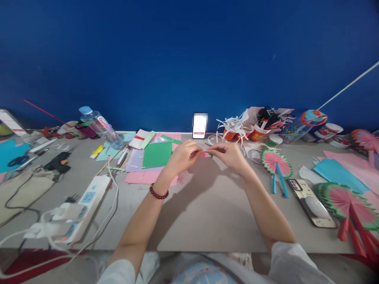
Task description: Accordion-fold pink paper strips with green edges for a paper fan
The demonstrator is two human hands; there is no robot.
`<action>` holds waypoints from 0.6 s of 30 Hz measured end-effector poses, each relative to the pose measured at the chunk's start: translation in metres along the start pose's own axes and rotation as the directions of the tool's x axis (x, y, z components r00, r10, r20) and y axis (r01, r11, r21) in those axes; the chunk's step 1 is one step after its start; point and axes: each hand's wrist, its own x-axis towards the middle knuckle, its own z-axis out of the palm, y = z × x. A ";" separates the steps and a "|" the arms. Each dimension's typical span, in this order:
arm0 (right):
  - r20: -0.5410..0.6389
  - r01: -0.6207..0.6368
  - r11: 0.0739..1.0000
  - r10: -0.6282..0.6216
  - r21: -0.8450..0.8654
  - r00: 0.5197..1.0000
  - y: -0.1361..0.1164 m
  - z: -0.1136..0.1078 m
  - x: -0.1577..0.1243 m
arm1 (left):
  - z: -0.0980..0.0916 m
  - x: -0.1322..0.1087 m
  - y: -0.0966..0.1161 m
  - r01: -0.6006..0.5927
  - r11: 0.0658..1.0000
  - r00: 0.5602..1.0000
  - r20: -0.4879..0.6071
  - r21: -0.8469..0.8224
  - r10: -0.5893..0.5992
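Both of my hands meet over the middle of the table, in front of a propped-up phone (pixel 199 128). My left hand (pixel 186 154) pinches a small piece of pink paper (pixel 204 155), and my right hand (pixel 227 154) pinches its other side. A bit of green shows by the right fingertips; much of the paper is hidden behind the fingers. Just left of my left hand lie green paper (pixel 156 154) and pink sheets (pixel 142 177). To the right of my right hand rests a small pink and green folded paper fan (pixel 276 163) with blue handles.
A white power strip (pixel 93 203) with cables lies at the left, and a water bottle (pixel 102 126) leans behind it. Red cups (pixel 257 134) with tools and paper strips stand at the back right. A patterned phone (pixel 310 203) and a larger paper fan (pixel 349 205) lie at the right.
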 end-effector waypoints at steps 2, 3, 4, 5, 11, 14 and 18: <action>0.001 0.025 1.000 -0.025 -0.012 1.000 0.000 0.001 0.000 | 0.000 0.000 0.001 -0.007 1.000 1.000 -0.007 0.000 0.007; 0.000 0.035 0.999 -0.035 -0.020 0.999 -0.001 0.002 0.000 | 0.000 0.000 0.001 -0.009 1.000 1.000 -0.012 -0.003 0.009; -0.001 0.043 0.999 -0.043 -0.028 0.999 -0.001 0.002 0.000 | 0.000 0.000 0.002 -0.010 1.000 1.000 -0.017 -0.008 0.010; -0.002 0.049 0.998 -0.049 -0.037 0.999 -0.002 0.003 0.000 | 0.000 0.000 0.002 -0.009 1.000 1.000 -0.023 -0.018 0.008; -0.052 0.090 0.992 -0.095 -0.084 0.994 -0.005 0.003 -0.003 | -0.003 0.002 0.000 0.037 0.990 0.999 -0.015 -0.136 -0.039; -0.043 0.102 0.994 -0.104 -0.049 0.994 -0.004 0.002 -0.003 | -0.005 0.002 -0.001 0.041 0.988 0.999 -0.027 -0.150 -0.046; -0.057 0.105 0.994 -0.104 0.008 0.993 -0.006 -0.002 -0.003 | -0.008 0.002 0.000 0.013 0.990 0.999 -0.041 -0.140 -0.019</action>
